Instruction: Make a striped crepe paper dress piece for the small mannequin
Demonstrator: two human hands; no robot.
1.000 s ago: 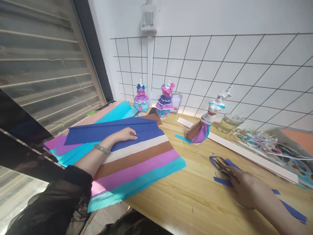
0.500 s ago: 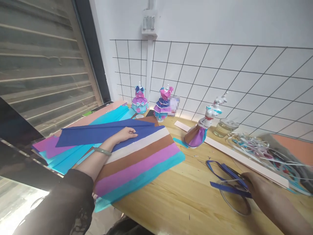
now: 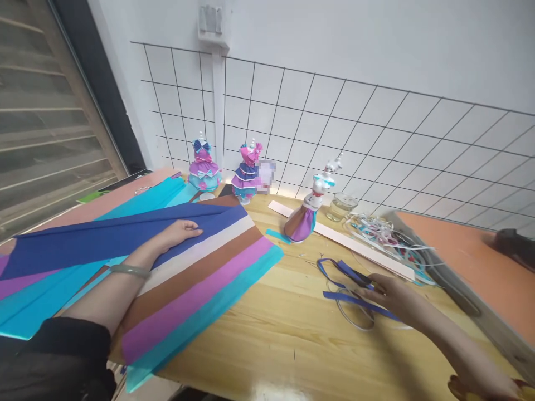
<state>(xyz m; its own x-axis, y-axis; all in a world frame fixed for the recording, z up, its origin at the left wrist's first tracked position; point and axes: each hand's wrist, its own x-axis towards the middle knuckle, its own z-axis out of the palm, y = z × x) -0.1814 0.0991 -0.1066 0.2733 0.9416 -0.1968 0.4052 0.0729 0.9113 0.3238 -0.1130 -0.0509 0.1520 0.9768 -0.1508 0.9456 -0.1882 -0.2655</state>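
My left hand (image 3: 178, 234) rests on a dark blue strip of cloth-like sheet (image 3: 117, 231), its fingers curled together against it. Beneath lie overlapping white (image 3: 200, 248), brown (image 3: 192, 273), purple (image 3: 200, 301) and turquoise strips (image 3: 217, 312), fanned toward the table's front edge. Off to the right, my right hand (image 3: 382, 291) closes around a dark slim thing (image 3: 361, 279); its kind is hard to make out. Blue ribbon pieces (image 3: 355, 301) and a looped pale cord (image 3: 355, 323) lie on the table beside those fingers.
Two small dress forms in ruffled dresses (image 3: 203, 167) (image 3: 246, 178) stand at the back. A third form (image 3: 307, 214) wears a striped skirt. Behind my right hand are a pale strip (image 3: 359, 250), a glass jar (image 3: 340, 207) and tangled ribbons (image 3: 376, 231). A wire grid (image 3: 284, 106) lines the wall.
The view has swung right, so the table's contents appear shifted left. My right hand shows more fully, at the dark thing by the blue ribbon. My left hand stays on the blue sheet.
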